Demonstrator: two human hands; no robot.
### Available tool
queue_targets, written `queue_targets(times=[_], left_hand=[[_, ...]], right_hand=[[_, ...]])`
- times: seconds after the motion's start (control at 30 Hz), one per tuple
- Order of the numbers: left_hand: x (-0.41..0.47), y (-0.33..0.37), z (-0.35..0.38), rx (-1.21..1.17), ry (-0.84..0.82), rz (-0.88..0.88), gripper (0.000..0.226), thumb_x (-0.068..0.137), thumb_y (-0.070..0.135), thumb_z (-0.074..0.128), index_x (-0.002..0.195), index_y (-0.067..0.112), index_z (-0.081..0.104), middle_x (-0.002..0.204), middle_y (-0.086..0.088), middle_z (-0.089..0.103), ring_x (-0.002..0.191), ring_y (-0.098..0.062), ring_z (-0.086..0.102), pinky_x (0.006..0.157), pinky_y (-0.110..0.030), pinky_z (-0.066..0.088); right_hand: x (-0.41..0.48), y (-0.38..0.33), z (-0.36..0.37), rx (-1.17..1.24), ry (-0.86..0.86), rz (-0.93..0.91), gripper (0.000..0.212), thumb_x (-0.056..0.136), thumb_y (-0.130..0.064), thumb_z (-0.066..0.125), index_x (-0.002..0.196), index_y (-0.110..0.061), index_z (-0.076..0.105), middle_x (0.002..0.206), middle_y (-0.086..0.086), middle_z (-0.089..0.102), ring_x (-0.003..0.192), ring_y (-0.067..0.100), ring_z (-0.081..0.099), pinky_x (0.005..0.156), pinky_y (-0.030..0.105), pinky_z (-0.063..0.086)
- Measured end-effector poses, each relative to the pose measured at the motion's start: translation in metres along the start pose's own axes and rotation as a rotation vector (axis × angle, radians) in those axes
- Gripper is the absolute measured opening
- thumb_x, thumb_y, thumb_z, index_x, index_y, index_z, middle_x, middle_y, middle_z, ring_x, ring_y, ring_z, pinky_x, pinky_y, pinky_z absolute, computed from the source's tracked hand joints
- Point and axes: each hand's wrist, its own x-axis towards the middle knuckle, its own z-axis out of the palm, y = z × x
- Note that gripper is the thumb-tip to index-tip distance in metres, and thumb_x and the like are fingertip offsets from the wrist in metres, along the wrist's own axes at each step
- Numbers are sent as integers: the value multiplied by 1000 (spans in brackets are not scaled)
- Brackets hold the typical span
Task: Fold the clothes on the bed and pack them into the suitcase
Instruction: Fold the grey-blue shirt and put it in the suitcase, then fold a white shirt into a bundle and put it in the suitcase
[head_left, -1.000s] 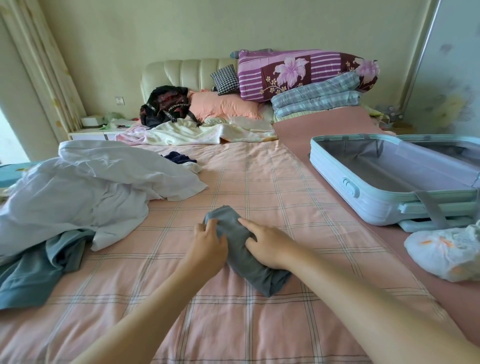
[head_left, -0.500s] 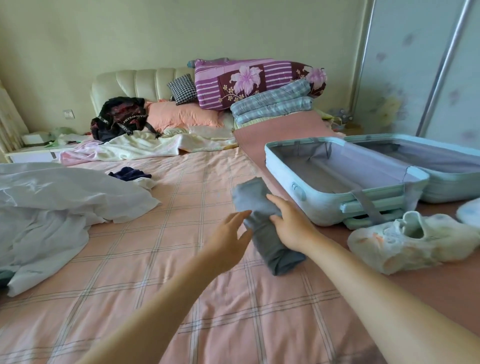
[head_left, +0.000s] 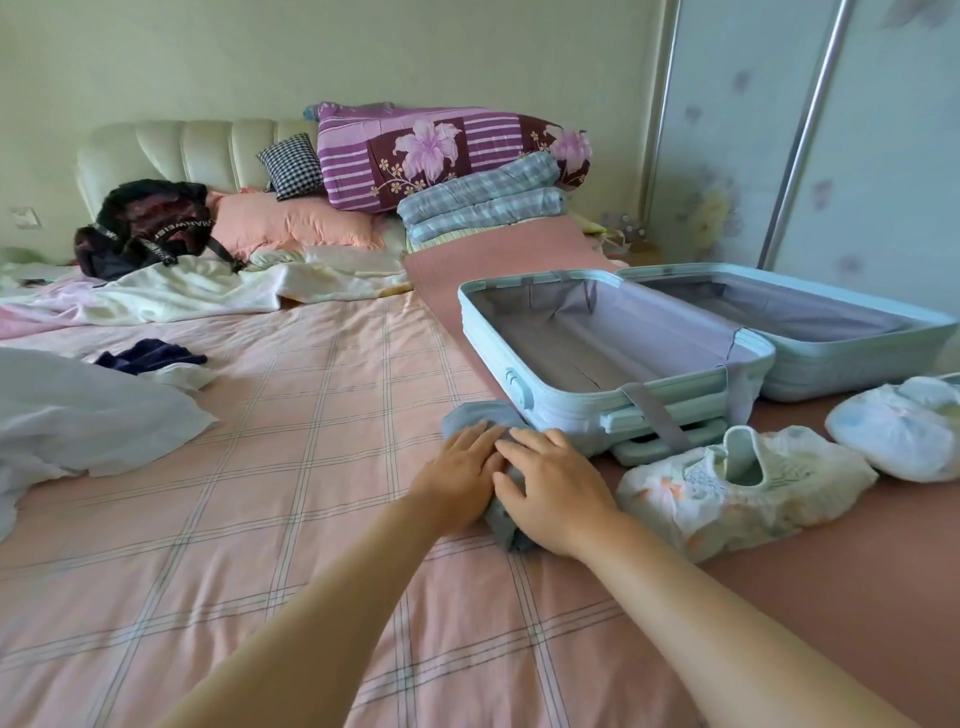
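A folded grey garment (head_left: 470, 414) lies on the pink checked bed (head_left: 291, 467), right in front of the open light-blue suitcase (head_left: 613, 402). My left hand (head_left: 460, 475) and my right hand (head_left: 553, 488) both lie flat on top of it, fingers straight and side by side, covering most of it. The suitcase's two halves are open and hold nothing visible; a grey strap hangs over its near rim. A heap of white clothing (head_left: 78, 421) and a small dark blue item (head_left: 150, 356) lie at the left.
Two pale floral cloth bags (head_left: 737, 488) (head_left: 904, 431) sit in front of the suitcase at the right. Pillows, a purple floral quilt (head_left: 441, 150), checked blankets and a black bag (head_left: 145, 223) fill the head of the bed. A wardrobe stands at the right.
The grey garment has moved right and forward to the suitcase's near corner. My right hand has let go its grip; both hands now lie flat on the garment. The view turned right.
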Motion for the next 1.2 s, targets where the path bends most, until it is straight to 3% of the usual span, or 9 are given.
queue_targets(times=[0.07,0.13,0.3,0.47,0.63,0.77,1.0,1.2], left_hand=[[2,0,-2,24,-7,-50,64,98,59,18,156,32,22,163,11,14,151,-11,4,123,-42,11],[6,-1,-6,42,-43,-93,61,101,54,28,157,30,19,164,11,11,151,-9,3,123,-40,9],[-3,-1,-25,88,-112,-111,63,100,58,29,156,30,22,164,10,16,150,-13,10,122,-45,13],[-43,-14,-63,10,64,-100,52,103,51,32,150,31,36,156,8,35,143,-16,27,116,-39,23],[-100,-54,-115,-33,231,-185,37,102,42,40,132,26,54,125,2,55,122,-20,48,102,-36,37],[-154,-104,-169,64,333,-306,29,99,42,45,120,28,58,111,9,56,104,-17,54,90,-36,45],[-272,-207,-248,205,618,-515,25,91,32,57,114,28,66,113,8,64,105,-19,58,89,-35,47],[-346,-289,-275,260,683,-736,48,93,35,57,139,27,48,143,0,49,131,-24,38,107,-41,37]], right_hand=[[-5,9,-1,-66,-84,-43,75,89,-58,23,152,-22,39,159,-3,34,140,23,33,113,39,36],[-7,16,0,-97,-141,-34,87,80,-64,12,156,-25,30,164,-6,25,146,19,26,114,43,36],[-5,6,-5,-149,-173,2,63,98,-53,38,155,-28,29,164,-7,22,147,20,23,113,44,31],[2,-30,-23,-125,-69,23,48,98,-52,42,138,-28,53,144,-4,49,132,22,40,107,39,30],[14,-111,-18,187,-114,-34,39,99,-45,48,131,-25,60,138,-3,55,127,20,49,108,38,38],[31,-189,3,262,-232,-121,41,100,-44,47,134,-25,58,138,-5,54,122,18,54,103,34,42],[82,-344,52,373,-368,-237,41,96,-35,54,136,-22,57,138,2,55,123,21,54,100,30,44],[120,-448,103,299,-390,-381,54,92,-31,56,144,-26,44,147,1,37,133,25,45,106,39,42]])
